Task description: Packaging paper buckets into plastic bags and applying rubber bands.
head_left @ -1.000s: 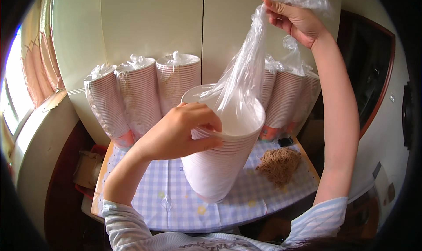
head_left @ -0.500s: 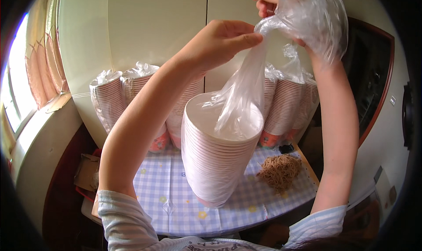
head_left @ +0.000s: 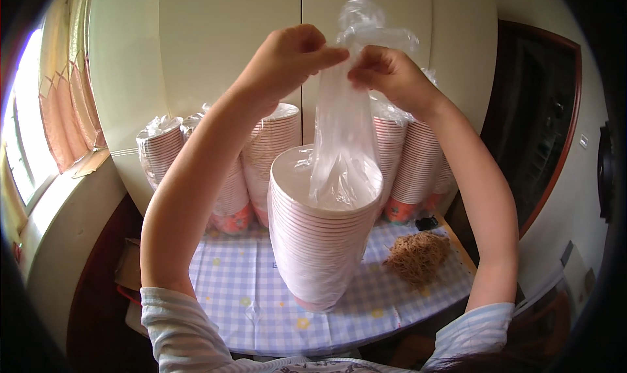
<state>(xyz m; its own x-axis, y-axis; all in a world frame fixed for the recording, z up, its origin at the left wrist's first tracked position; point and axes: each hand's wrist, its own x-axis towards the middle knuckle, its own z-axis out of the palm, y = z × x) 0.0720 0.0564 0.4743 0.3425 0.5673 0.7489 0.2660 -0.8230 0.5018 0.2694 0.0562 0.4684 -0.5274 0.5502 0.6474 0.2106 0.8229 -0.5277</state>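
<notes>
Right in the middle, a tall stack of white cups [head_left: 320, 255] stands upright on the table [head_left: 241, 301], with its open top facing up. A clear plastic bag [head_left: 345, 125] rises from the mouth of the top cup. It is wide and crinkly low down, and its loose end flops about above the hands. The left hand [head_left: 290, 56] pinches the bag near the top, with thumb and fingers together on its left side. The right hand [head_left: 390, 79] is at the bag's other side. Its fingers are curled and a bit blurry, so I cannot tell if they are closed on the plastic. The two hands are close to each other but do not touch. Both arms wear striped sleeves [head_left: 179, 324].

On the table is a blue and white checked cloth with little yellow flowers. To the right of the cups lies a messy brown bundle of strings [head_left: 418, 259], and a small black thing [head_left: 426, 223] is just behind it. More wrapped stacks [head_left: 419, 154] stand at the back, on both sides. Behind them are pale cupboard doors [head_left: 228, 53]. A peach curtain [head_left: 62, 105] hangs by a bright window [head_left: 26, 125] on the left.
</notes>
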